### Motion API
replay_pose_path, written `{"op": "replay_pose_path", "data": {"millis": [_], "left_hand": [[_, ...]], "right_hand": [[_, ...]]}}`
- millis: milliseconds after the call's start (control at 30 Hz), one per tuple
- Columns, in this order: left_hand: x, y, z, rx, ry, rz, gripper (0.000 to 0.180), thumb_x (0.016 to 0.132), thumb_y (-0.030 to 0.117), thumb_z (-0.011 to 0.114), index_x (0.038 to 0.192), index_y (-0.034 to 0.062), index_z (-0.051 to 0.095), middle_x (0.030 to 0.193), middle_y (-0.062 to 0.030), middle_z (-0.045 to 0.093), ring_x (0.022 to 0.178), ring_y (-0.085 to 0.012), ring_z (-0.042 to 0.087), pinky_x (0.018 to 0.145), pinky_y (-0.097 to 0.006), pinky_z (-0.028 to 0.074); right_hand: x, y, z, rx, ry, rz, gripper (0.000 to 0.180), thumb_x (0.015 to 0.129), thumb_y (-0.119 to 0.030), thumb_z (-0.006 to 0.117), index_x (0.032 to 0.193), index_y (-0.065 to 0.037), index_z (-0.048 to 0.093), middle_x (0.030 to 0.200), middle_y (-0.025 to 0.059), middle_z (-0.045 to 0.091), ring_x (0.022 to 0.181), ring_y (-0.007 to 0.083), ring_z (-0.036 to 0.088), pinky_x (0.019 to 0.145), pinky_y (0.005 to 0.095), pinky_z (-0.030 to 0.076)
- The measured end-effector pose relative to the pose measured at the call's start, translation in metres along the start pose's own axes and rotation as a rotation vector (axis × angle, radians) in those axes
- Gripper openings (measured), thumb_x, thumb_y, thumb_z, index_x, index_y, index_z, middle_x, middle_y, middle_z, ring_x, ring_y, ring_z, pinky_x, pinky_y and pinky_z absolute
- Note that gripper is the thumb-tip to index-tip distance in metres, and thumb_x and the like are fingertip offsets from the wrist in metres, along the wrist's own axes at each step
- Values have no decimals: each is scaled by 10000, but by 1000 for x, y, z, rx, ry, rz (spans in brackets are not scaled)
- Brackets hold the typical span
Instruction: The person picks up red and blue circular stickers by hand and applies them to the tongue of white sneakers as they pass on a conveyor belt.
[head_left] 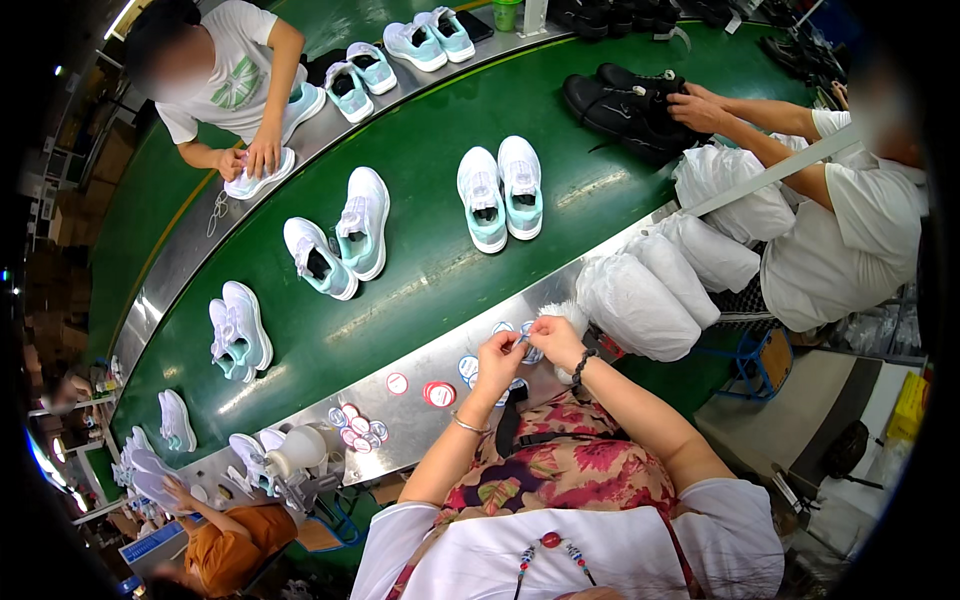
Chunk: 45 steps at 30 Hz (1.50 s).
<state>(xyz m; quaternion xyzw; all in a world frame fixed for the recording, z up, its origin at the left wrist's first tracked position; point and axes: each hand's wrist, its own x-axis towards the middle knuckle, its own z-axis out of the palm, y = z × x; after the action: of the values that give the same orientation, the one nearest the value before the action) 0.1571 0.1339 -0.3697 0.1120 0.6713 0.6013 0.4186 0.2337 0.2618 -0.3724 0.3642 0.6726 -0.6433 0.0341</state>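
Over the metal ledge [455, 372] in front of me, my left hand [497, 365] and my right hand [557, 341] meet with fingertips pinched. Between them is a small blue-and-white piece [522, 339]; its exact kind is too small and covered to tell. Around and below my hands lie several round blue-edged labels [468, 367]. To the left on the ledge are a stack of red-edged round labels [438, 393], a single red-edged label [397, 383] and a mixed pile of round labels [360, 430]. A white fluffy item [568, 316] sits beside my right hand.
Pairs of white-and-mint sneakers [500, 195] stand on the green conveyor belt [420, 290]. White wrapped bundles [640, 300] flank my right side. A co-worker at right handles black shoes [630, 110]; another across the belt works on a white shoe [260, 175]. A third person in orange [240, 535] sits at lower left.
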Motion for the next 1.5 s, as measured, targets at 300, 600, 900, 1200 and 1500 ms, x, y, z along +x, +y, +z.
{"op": "replay_pose_path", "data": {"millis": [300, 600, 900, 1200, 1500], "left_hand": [[-1, 8, -3, -232, 142, -73, 125, 801, 60, 611, 917, 19, 593, 783, -10, 613, 673, -65, 563, 544, -193, 453], [-2, 15, 0, -172, 119, -11, 124, 790, 47, 613, 909, 14, 599, 775, -4, 603, 669, -57, 545, 545, -178, 425], [-4, 15, 0, 22, 114, 52, 141, 773, 19, 631, 908, -20, 617, 765, -16, 611, 674, -65, 548, 606, -191, 452], [-2, 11, 1, 14, 104, 197, 126, 777, 34, 629, 896, -9, 627, 758, -12, 595, 633, -47, 494, 555, -187, 412], [-4, 24, -11, -336, 14, -65, 137, 852, 114, 579, 921, -1, 608, 781, -2, 582, 686, -81, 524, 640, -211, 431]], "right_hand": [[-25, -42, -5, -242, 134, -201, 161, 813, -169, 570, 817, -32, 484, 613, 139, 553, 567, 292, 561, 508, 384, 417], [-19, -36, 6, -463, 208, -366, 102, 821, -151, 522, 794, -55, 499, 635, 170, 571, 617, 369, 566, 534, 458, 423], [-24, -37, 4, -585, 178, -382, 117, 824, -184, 503, 816, -67, 503, 662, 180, 584, 627, 383, 570, 553, 489, 429], [-18, -35, 6, -479, 221, -398, 107, 822, -168, 511, 807, -62, 501, 626, 185, 573, 612, 386, 566, 539, 493, 422], [-24, -48, 4, -315, 80, -355, 125, 857, -165, 457, 862, -44, 486, 738, 198, 578, 709, 381, 561, 596, 457, 421]]}}
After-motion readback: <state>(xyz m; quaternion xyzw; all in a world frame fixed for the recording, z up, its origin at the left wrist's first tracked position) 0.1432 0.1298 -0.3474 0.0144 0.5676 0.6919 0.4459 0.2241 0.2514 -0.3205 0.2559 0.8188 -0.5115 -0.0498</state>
